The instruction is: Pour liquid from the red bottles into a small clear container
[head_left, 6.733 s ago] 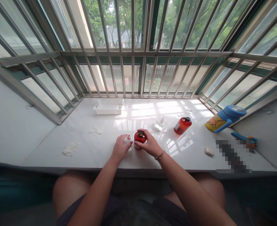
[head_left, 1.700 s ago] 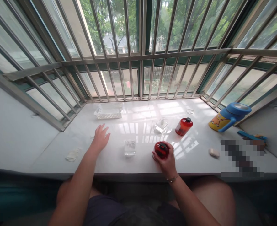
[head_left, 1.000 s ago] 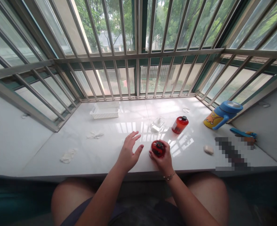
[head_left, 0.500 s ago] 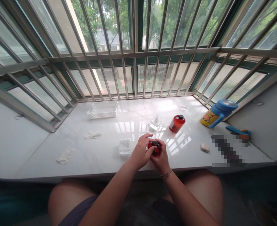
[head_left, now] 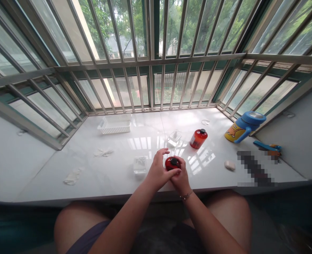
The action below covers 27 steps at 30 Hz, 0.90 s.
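Red bottle (head_left: 172, 163), black cap on top, upright, gripped in front of the body just above the front edge of the white stone sill (head_left: 113, 141); base hidden by the fingers, contact with the sill impossible to tell; right hand (head_left: 181, 174) closed narrow around the lower side; left hand (head_left: 158, 169) against the bottle's near left side, thumb laid across the front, other fingers curled and raised beside the shoulder; both hands touching each other at the bottle; thin bracelet (head_left: 186, 195) on the right wrist.

Just left of the hands, clear square block (head_left: 140, 165) on the sill; farther back, small clear bottle (head_left: 174, 138); beside it, second red bottle (head_left: 198, 138), upright, well apart from the hands; white plastic basket (head_left: 114, 125) near the window bars (head_left: 150, 61); white scraps (head_left: 103, 152) and (head_left: 72, 176) left of the hands; toward the right end, blue-lidded cup (head_left: 244, 123), white lump (head_left: 229, 165), blue-handled tool (head_left: 267, 145); blurred patch (head_left: 255, 168) beside them, too pixelated to tell.
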Available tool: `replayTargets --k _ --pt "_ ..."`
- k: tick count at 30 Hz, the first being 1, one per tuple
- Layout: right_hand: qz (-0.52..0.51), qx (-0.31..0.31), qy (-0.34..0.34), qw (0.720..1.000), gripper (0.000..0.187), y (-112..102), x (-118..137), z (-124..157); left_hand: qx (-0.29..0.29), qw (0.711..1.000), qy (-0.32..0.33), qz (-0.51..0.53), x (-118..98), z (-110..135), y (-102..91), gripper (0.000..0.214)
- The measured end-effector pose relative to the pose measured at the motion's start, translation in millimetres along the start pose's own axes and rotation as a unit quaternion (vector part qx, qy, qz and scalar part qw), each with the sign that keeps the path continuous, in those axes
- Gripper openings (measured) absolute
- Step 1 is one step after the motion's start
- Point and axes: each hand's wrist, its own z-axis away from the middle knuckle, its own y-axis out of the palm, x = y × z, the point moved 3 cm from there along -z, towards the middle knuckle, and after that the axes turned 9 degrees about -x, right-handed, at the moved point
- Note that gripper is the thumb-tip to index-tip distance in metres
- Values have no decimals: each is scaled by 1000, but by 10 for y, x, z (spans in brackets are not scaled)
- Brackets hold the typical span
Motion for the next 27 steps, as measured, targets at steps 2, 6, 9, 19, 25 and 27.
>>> replayTargets --k 2,6,9,19,25,27 --pt "-4 -3 -6 1000 66 1 -4 0 27 999 19 -7 -6 -4 16 61" --pt "-6 -4 -9 1000 64 -1 -20 0 12 1000 4 2 20 -7 24 46" --pt "1 -5 -10 1000 65 -3 -22 -2 7 1000 -2 6 27 -9 23 63" --pt "-6 1 -24 1000 65 -4 -52 6 -14 1000 13 2 -27 -103 59 28" --pt "-2 1 -25 1000 65 -9 -41 1 -25 1000 11 -7 -20 -125 61 38" --pt "-3 2 -17 1000 67 -5 -47 6 6 1000 27 -12 -44 -103 32 54"
